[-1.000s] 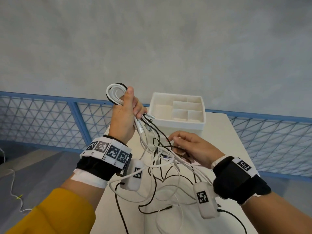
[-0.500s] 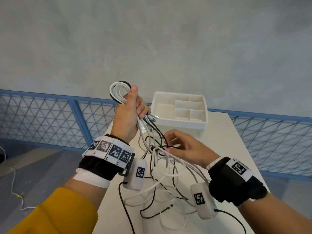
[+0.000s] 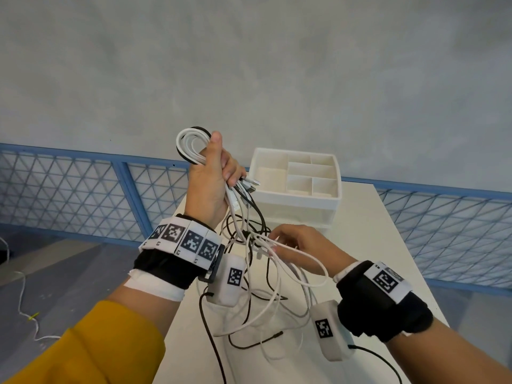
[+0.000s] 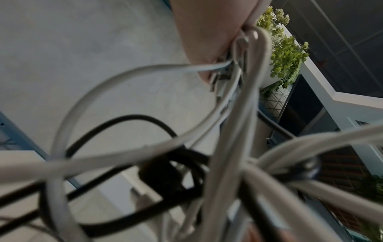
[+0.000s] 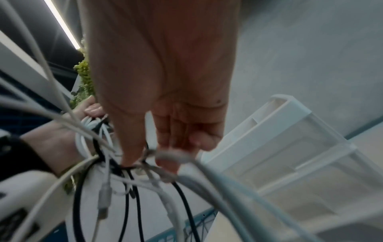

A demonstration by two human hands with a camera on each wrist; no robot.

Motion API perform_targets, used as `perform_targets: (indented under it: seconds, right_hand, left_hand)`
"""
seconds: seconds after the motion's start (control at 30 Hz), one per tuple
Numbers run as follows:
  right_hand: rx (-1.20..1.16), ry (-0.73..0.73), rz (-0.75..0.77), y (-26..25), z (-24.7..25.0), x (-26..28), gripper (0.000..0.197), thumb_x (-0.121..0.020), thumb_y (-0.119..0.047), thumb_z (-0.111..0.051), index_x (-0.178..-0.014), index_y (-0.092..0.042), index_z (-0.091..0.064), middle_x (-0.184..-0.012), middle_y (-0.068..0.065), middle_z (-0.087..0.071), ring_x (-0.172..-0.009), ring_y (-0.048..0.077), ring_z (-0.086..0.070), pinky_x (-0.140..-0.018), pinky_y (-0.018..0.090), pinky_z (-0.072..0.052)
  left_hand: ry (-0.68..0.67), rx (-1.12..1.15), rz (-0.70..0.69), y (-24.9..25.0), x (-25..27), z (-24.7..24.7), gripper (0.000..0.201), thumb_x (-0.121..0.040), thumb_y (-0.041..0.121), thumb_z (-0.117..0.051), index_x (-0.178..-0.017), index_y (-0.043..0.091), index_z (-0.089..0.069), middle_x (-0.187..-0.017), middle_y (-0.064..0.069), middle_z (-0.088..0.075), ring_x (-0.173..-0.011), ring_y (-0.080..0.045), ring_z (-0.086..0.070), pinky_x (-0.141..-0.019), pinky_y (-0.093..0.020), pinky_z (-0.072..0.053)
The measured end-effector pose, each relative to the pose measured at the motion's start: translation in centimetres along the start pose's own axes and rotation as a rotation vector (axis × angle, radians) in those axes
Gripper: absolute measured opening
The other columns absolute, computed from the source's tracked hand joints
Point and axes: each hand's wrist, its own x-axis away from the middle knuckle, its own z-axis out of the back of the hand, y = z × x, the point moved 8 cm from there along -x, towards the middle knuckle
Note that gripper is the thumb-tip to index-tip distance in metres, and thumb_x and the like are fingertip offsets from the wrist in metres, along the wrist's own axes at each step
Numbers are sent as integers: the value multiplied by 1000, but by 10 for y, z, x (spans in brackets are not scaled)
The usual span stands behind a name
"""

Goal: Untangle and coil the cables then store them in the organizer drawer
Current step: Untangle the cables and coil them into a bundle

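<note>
My left hand (image 3: 212, 176) is raised and grips a folded bundle of white and black cables (image 3: 191, 146), whose loops stick out above the fist. Connector ends (image 3: 250, 187) poke out below its fingers. From the fist a tangle of white and black cables (image 3: 257, 261) hangs down onto the white table (image 3: 368, 234). My right hand (image 3: 293, 245) is lower, in the knot of the tangle, its thumb and fingertips (image 5: 165, 163) pinching a white strand (image 5: 172, 155). The white organizer drawer unit (image 3: 297, 184) stands behind the hands, with its divided top tray holding nothing.
A blue mesh railing (image 3: 83, 189) runs behind and beside the table, with a grey wall beyond. Another thin white cable (image 3: 22, 300) lies on the grey floor at left. A green plant (image 4: 286, 54) shows in the left wrist view.
My left hand has lifted the bundle a little higher. My right hand has slid left and deeper into the knot, and the hanging loops have shifted with it.
</note>
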Motion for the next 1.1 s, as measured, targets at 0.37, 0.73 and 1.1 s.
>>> perform_targets:
  seconds: [0.37,0.73,1.1]
  right_hand:
    - [-226,253,65,-8,36,18,14,-88,-15,-57,-77,-15,-65,-69,-1,-57,-69,14,-54,-70,26,-46]
    - [-596,555,107,12,52,36,12,-86,-2,-55,-84,6,-63,-80,8,-56,-73,7,-55,-71,13,-45]
    - [-904,200,-93,45,42,35,26,-80,-21,-49,-55,-15,-54,-56,-3,-43,-56,13,-40,-59,18,-37]
  left_hand:
    - [132,-104,-26,2,-16,47,45,-93,37,-49,-52,22,-39,-43,7,-30,-39,-9,-28,-50,-26,-33]
    - [137,-65,63,-24,-13,38,46,-93,34,-50,-52,20,-35,-39,7,-28,-37,-9,-24,-49,-28,-23]
    - [200,-100,24,-26,-14,42,41,-92,35,-51,-58,19,-37,-45,7,-28,-39,-8,-25,-50,-28,-31]
